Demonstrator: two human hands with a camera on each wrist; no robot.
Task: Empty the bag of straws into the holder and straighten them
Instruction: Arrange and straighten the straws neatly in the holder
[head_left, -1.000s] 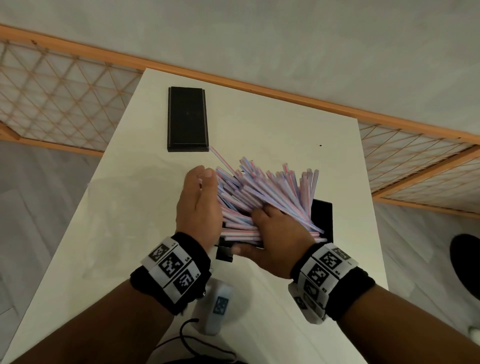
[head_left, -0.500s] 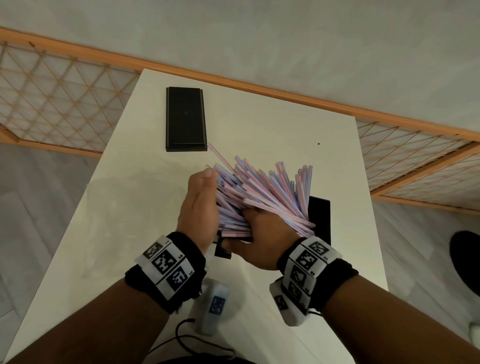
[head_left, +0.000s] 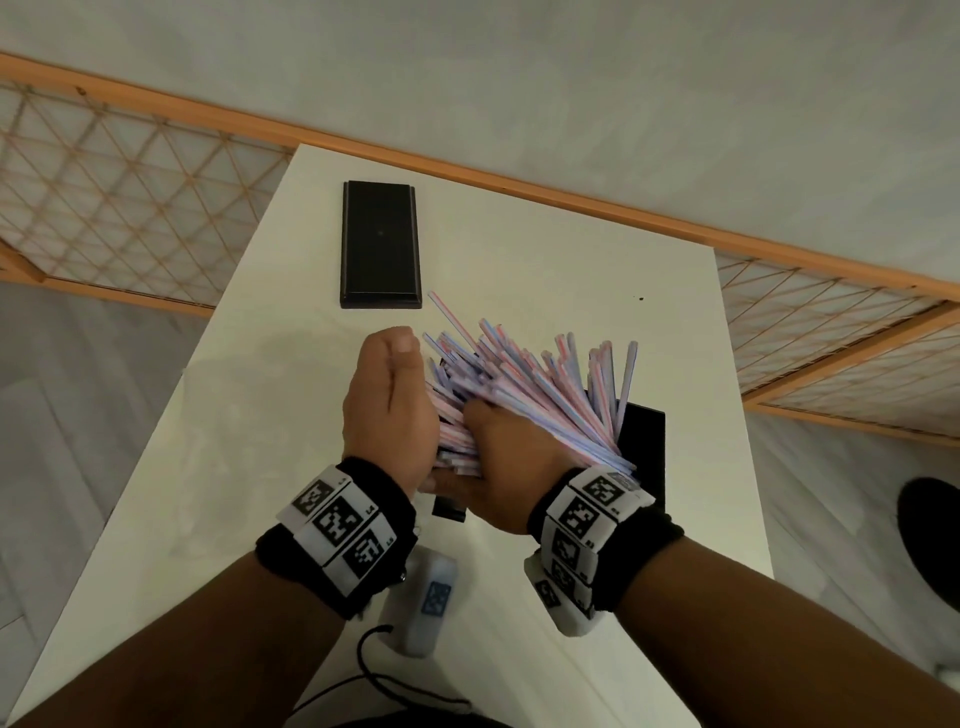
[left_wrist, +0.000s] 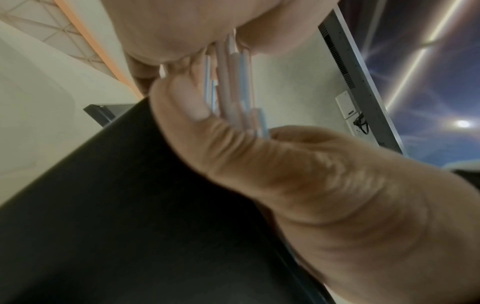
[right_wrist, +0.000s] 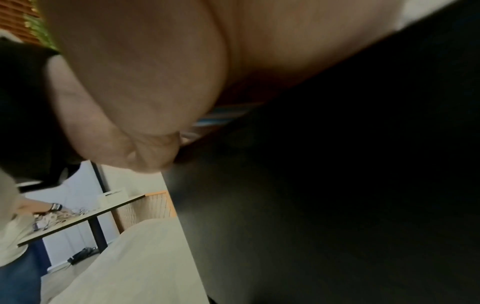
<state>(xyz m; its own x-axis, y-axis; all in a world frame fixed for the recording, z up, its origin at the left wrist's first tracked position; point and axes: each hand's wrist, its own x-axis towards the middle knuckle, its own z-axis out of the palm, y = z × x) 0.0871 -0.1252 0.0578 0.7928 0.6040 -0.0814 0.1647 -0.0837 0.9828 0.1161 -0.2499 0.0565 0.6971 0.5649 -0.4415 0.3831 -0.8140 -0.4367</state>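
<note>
A thick bundle of pink-and-blue striped straws (head_left: 524, 374) fans out up and to the left from a black holder (head_left: 644, 441) on the white table (head_left: 519, 249). My left hand (head_left: 395, 364) presses flat against the bundle's left side, fingers together. My right hand (head_left: 483, 447) grips the near end of the bundle, with the thumb on top and the fingers curled beneath. In the left wrist view, straws (left_wrist: 228, 78) run between the two hands above the holder's black wall (left_wrist: 130, 205). The right wrist view shows only a strip of straws (right_wrist: 226, 115) against the dark holder (right_wrist: 337, 185).
A flat black lid (head_left: 381, 244) lies at the far left of the table. A white device with a cable (head_left: 421, 608) sits at the near edge. What looks like a clear flat bag (head_left: 234, 415) lies left of my hands. Orange lattice railings (head_left: 130, 197) flank the table.
My right hand has slid left towards my left hand and tightened on the straws. The bundle is squeezed narrower and stands steeper over the holder.
</note>
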